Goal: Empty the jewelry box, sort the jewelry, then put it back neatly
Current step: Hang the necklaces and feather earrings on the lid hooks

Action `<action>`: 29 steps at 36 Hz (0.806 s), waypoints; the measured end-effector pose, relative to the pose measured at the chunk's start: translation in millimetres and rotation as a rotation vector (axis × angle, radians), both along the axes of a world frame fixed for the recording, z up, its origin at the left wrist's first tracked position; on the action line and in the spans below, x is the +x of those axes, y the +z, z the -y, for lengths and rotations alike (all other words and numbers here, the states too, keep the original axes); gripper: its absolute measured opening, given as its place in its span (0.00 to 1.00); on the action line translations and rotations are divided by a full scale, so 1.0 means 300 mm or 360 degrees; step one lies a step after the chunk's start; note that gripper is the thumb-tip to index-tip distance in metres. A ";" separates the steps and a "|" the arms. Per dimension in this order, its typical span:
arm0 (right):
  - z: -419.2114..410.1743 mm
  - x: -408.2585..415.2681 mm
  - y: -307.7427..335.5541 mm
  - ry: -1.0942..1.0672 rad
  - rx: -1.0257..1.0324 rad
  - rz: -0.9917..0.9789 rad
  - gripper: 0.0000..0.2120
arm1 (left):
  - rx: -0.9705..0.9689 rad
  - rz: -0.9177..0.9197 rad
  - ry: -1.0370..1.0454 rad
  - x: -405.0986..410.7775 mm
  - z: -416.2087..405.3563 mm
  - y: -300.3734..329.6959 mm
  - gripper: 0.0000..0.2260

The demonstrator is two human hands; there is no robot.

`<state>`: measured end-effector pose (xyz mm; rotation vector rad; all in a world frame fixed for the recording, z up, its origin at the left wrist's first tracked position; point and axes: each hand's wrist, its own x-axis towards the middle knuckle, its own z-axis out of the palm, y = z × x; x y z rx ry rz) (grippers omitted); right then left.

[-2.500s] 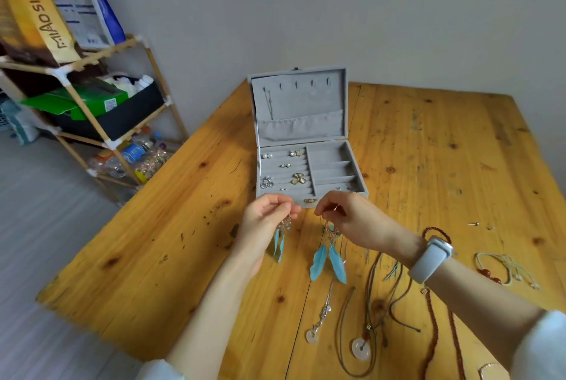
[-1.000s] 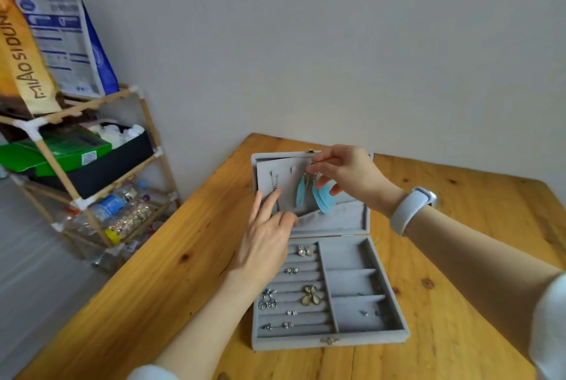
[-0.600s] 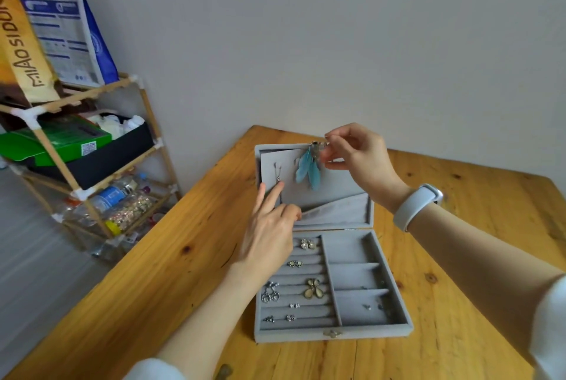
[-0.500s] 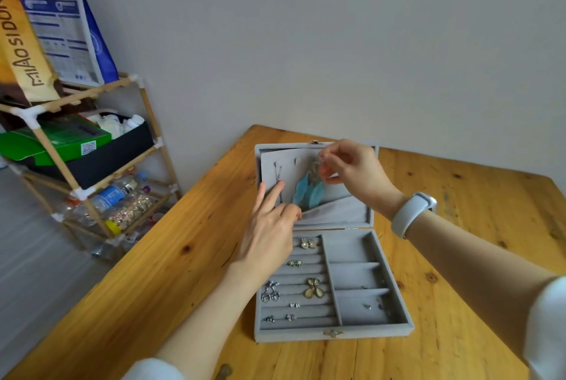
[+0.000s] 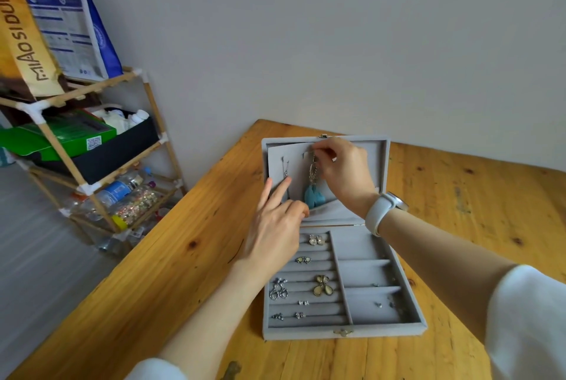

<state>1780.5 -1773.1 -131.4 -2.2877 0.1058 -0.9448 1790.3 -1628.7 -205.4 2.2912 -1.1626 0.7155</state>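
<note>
The grey jewelry box (image 5: 343, 330) stands open on the wooden table (image 5: 171, 272), and all places here are given from this box. In its base, at the near edge, a small brass clasp (image 5: 343, 332) sits in the middle of the front wall. The left part of the base has padded rows with small stud earrings (image 5: 300, 315), a silver heart-shaped pair (image 5: 278, 291), a pale flower brooch (image 5: 321, 285) and a sparkling pair (image 5: 316, 239) in the farthest row; the right part has three compartments with a few tiny pieces. The left hand (image 5: 275, 226) lies over the far left corner of the base — two fingers straight and resting on the grey panel of the lid (image 5: 382, 162), the other fingers bent at the pocket edge, holding nothing that I can see. Higher on the lid, the right hand (image 5: 343, 171), with a white wristband (image 5: 379, 214), pinches the top of the blue feather earring (image 5: 314, 196) near the hooks, and the feathers hang down to the pocket. A thin silver pendant (image 5: 285, 170) hangs on the lid to the left of it. Far to the left of the box — a bamboo shelf (image 5: 92, 141) with bags, boxes and bottles.
</note>
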 end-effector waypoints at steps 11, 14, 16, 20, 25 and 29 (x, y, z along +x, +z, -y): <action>-0.020 0.033 -0.033 -0.0153 -0.0091 0.0075 0.04 | -0.0050 -0.0005 -0.0030 -0.001 0.000 -0.005 0.06; -0.020 0.027 -0.050 -0.0197 -0.0153 0.0099 0.05 | -0.0069 -0.0016 -0.0034 -0.001 0.001 -0.005 0.06; -0.020 0.020 -0.060 -0.0142 -0.0050 0.0073 0.06 | -0.0077 -0.0016 -0.0034 -0.001 -0.001 -0.005 0.06; -0.017 -0.008 -0.072 0.0043 0.0246 -0.0085 0.10 | -0.0174 -0.0065 -0.0043 0.002 0.001 -0.002 0.08; 0.003 -0.082 -0.096 0.0139 0.0367 -0.0176 0.12 | -0.0538 -0.0385 -0.0072 0.002 -0.004 0.014 0.09; 0.009 -0.145 -0.119 0.0231 0.0537 -0.0230 0.08 | -0.0923 -0.0905 -0.0084 -0.041 -0.020 0.057 0.10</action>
